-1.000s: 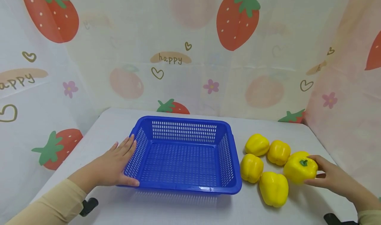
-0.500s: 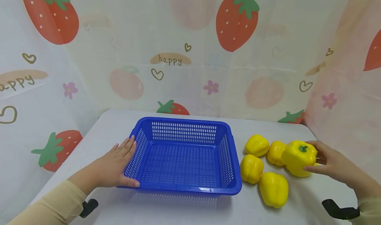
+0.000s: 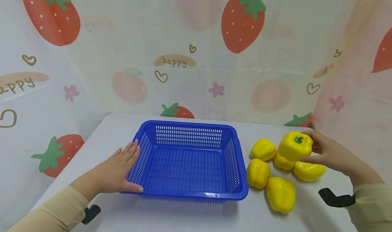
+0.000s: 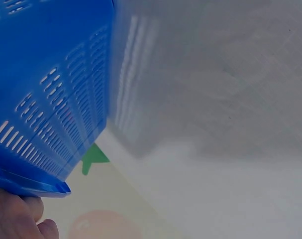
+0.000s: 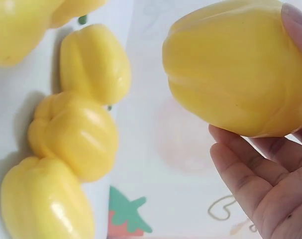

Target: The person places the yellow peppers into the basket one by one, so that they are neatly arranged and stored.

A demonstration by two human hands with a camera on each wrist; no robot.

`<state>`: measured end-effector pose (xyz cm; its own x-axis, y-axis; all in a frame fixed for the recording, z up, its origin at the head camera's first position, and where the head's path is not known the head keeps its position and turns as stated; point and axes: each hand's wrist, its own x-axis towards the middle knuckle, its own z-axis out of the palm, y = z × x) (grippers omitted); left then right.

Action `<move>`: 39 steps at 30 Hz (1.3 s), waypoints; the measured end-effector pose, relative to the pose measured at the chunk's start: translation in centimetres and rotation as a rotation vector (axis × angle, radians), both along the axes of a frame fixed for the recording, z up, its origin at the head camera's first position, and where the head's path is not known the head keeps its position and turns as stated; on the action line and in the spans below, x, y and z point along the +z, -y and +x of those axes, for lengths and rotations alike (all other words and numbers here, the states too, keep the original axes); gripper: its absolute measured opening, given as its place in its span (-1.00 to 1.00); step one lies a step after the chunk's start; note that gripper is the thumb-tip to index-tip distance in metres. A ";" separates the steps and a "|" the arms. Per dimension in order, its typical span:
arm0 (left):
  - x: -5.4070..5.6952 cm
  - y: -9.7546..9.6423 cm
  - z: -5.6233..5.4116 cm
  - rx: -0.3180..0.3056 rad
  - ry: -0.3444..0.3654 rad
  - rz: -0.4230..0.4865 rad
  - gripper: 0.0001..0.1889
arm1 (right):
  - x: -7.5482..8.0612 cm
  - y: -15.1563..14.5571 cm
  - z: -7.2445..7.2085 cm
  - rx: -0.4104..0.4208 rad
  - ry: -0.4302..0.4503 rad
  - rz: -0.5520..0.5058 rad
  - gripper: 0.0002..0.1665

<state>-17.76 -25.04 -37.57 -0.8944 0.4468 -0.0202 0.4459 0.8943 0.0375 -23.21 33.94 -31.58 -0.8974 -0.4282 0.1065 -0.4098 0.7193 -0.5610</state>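
My left hand spreads wide on the left rim of a blue, rectangular, slotted plastic basket; right of it, five glossy, blocky yellow bell peppers lie on the white table; my right hand holds a green-stemmed yellow bell pepper raised among them.

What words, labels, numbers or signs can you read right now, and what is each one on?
"happy": on the middle tan patch of the printed backdrop.
"appy": on the left tan patch, cut off by the picture's edge.
"h": probably, on the right tan patch; the rest is unclear.
Too faint to read: the upper-left marks.
Blue basket and yellow peppers: no readable text.
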 end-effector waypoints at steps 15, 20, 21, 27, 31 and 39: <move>0.3 -0.1 0.1 0.004 -0.005 0.014 0.28 | 2.6 4.3 -1.9 0.103 0.040 -0.041 -0.21; 0.4 -0.2 0.2 0.007 0.001 0.020 0.26 | 3.1 5.5 -2.5 0.138 0.036 -0.023 -0.18; 0.4 -0.3 0.3 0.010 0.004 0.018 0.27 | 3.1 5.7 -2.7 0.141 0.031 -0.014 -0.17; 0.3 -0.3 0.3 0.021 0.014 0.009 0.27 | 3.0 7.3 -3.5 0.185 0.024 -0.013 -0.16; 0.2 -0.2 0.1 0.019 0.016 0.006 0.27 | 3.0 8.8 -3.8 0.216 0.049 -0.031 -0.16; 0.0 -0.1 0.0 0.040 0.038 0.016 0.31 | 3.2 11.8 -4.7 0.287 0.072 -0.065 -0.18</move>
<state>-17.80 -24.93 -37.58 -0.9102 0.4116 -0.0472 0.4081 0.9104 0.0683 -27.96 22.13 -28.39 -0.7468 -0.6599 0.0824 -0.5486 0.5412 -0.6373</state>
